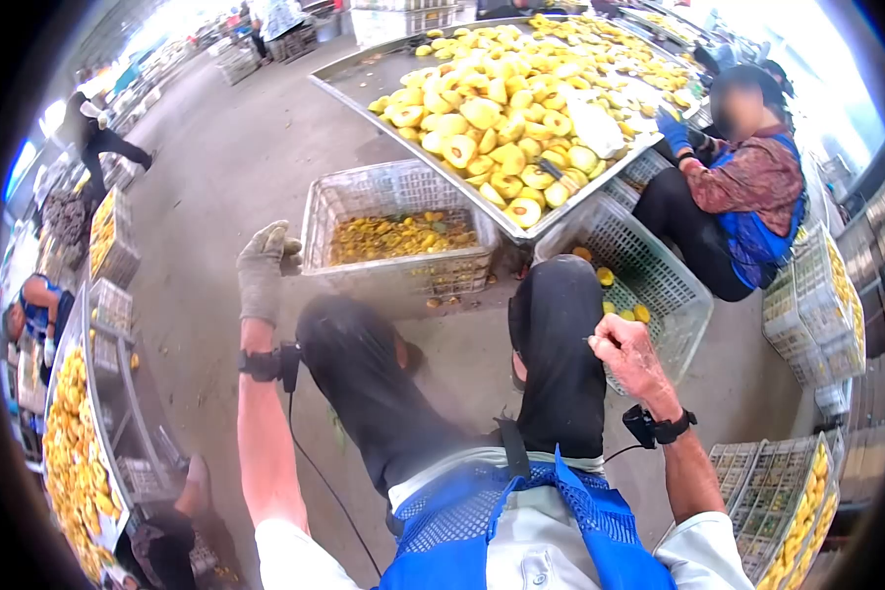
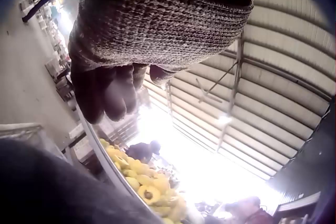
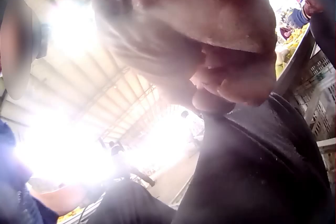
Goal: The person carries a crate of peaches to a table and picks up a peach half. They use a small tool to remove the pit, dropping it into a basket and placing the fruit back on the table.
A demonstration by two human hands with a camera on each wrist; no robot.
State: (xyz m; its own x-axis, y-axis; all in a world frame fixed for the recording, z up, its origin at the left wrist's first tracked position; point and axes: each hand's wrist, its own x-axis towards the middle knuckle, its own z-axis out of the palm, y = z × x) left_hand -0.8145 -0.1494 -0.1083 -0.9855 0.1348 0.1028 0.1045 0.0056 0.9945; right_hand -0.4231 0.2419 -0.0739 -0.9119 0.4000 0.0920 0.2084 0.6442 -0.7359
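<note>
My left hand point(image 1: 265, 258), in a grey knit glove point(image 2: 157, 24), hangs beside the left end of a plastic crate. Its fingers are loosely bent, with nothing in them. My bare right hand point(image 1: 624, 349) is over my right knee, fingers curled in toward the thumb. A tiny dark tip shows at those fingertips in the head view; I cannot tell whether it is something held. In front, a metal-rimmed table point(image 1: 364, 90) carries a heap of halved yellow peaches point(image 1: 501, 108). A dark-handled tool point(image 1: 551, 169) lies on the fruit near the table's front corner.
Between table and knees, a crate point(image 1: 315, 211) holds yellow-brown scraps. A grey crate point(image 1: 674, 280) with a few yellow pieces stands by my right knee. Another worker point(image 1: 742, 187) in blue gloves crouches at right. Stacked crates point(image 1: 806, 305) and a second fruit table point(image 1: 79, 442) flank me.
</note>
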